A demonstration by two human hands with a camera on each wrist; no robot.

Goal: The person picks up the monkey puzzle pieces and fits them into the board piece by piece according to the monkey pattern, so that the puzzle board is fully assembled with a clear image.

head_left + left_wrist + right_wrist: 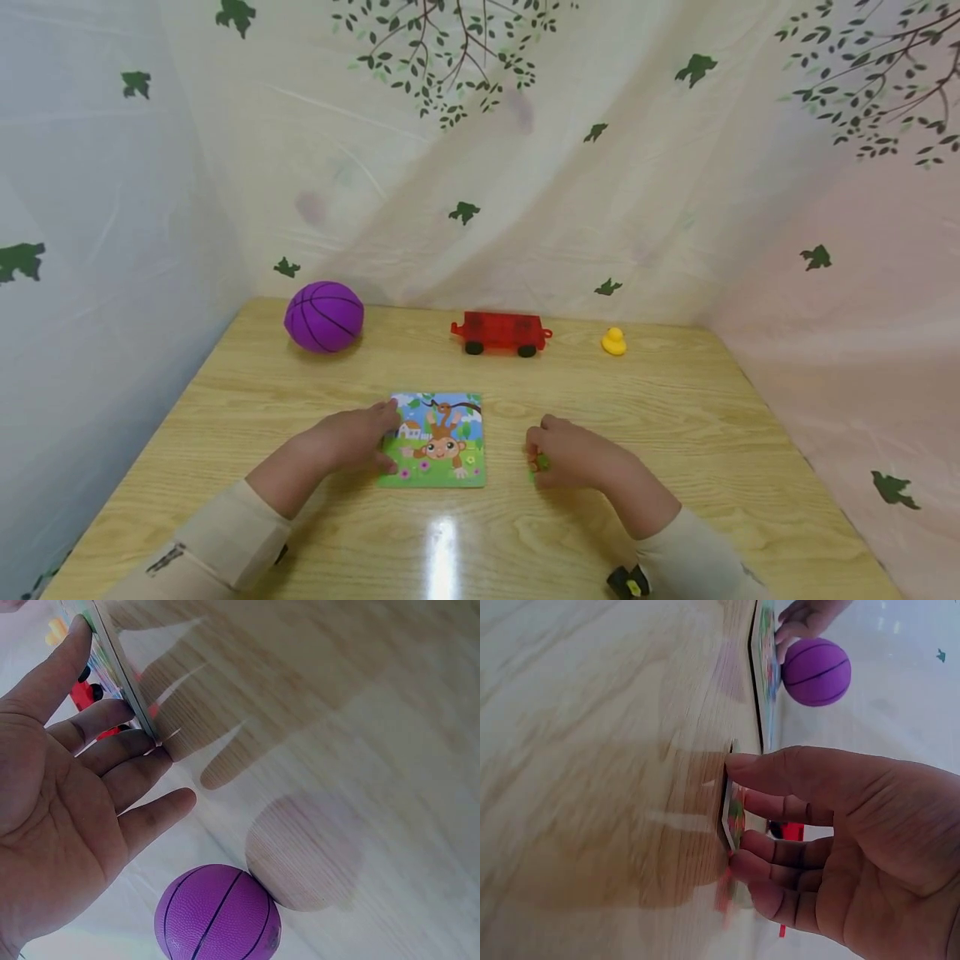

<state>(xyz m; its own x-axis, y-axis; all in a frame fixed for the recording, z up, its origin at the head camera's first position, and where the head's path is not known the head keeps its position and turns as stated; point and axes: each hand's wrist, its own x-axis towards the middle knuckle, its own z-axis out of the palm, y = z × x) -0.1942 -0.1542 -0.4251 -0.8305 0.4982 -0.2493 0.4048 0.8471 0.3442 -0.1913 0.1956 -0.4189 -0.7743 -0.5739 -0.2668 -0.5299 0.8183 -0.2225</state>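
A square picture board with a monkey hanging from a branch lies flat on the table. My left hand rests at its left side, thumb and fingers spread; in the left wrist view the fingertips touch the board's edge. To the right of the board, my right hand pinches a small flat picture piece by its edges, thumb on one side and fingers on the other. Green and orange print shows on this piece, which the hand mostly covers in the head view. It is close over the tabletop.
A purple basketball is at the back left of the wooden table. A red toy wagon stands at the back middle, with a yellow rubber duck to its right. Leaf-printed cloth hangs behind and at both sides.
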